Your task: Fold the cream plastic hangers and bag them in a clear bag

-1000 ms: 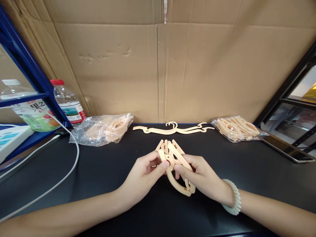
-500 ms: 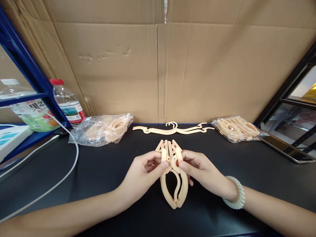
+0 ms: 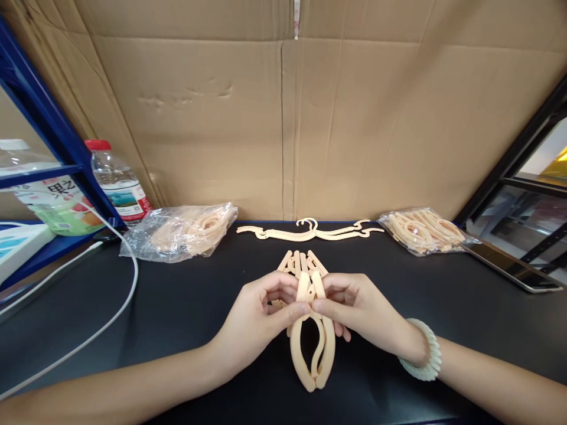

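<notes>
Between my two hands is a peach-coloured folding clothes hanger (image 3: 296,357), its arms folded close together and its hinged end toward me. My left hand (image 3: 261,307) pinches the left arm between thumb and fingers. My right hand (image 3: 354,304) grips the right arm the same way, and the two thumb tips almost meet. Just beyond lie more folded hanger pieces (image 3: 303,260), partly hidden by my hands and the held hanger. Farther back, an unfolded hanger (image 3: 292,235) lies stretched out flat with its hook toward the cardboard.
Clear bags of hangers lie at back left (image 3: 186,233) and back right (image 3: 423,230). A tablet-like device (image 3: 514,265) rests at right. Bottles (image 3: 117,189) and a white cable (image 3: 133,277) are at left. Cardboard (image 3: 212,130) walls off the black table (image 3: 199,395).
My hands have come closer together, pressing the hanger's arms inward so the gap between them is narrower. The hanger has shifted slightly toward me.
</notes>
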`<state>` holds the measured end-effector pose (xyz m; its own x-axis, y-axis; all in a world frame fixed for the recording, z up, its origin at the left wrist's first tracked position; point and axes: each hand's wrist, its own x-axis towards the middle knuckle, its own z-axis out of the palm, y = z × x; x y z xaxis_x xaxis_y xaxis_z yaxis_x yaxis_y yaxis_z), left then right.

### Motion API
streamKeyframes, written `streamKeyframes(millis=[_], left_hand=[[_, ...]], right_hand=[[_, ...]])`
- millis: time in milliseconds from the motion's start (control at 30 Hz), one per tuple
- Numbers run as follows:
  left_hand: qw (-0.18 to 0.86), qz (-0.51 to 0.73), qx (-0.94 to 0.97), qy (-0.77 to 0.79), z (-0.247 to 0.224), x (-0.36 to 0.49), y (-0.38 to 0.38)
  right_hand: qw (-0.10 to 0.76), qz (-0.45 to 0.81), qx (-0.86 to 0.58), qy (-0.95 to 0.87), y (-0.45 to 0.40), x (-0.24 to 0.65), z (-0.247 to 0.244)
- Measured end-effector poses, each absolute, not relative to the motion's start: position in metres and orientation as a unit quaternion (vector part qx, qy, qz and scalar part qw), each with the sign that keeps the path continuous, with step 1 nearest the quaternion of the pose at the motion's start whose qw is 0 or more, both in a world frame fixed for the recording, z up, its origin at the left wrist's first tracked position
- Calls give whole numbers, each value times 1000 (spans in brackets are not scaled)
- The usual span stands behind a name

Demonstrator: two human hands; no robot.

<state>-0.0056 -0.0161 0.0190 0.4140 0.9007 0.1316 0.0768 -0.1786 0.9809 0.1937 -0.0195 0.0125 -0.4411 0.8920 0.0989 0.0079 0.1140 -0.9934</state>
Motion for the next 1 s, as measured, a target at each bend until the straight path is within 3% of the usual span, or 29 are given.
streamKeyframes(millis=[200,433,500,633,733,1000], left_hand=[[508,386,674,373,19,-5,-14],[491,407,678,366,17,-8,-11],[445,422,696,372,16,-14,-5],[230,413,794,382,12,-31,18],[136,391,829,375,8,-40,33],[127,346,844,390,0,-45,43]], right_hand=[[357,564,-357,-653,-19,193,16],[384,538,-358,-660,-15,199,20],[421,525,-369,-641,-7,211,25],[473,468,-447,-598,18,242,30],[411,407,-508,-638,37,261,23],[223,76,-605,-761,54,265,-3]])
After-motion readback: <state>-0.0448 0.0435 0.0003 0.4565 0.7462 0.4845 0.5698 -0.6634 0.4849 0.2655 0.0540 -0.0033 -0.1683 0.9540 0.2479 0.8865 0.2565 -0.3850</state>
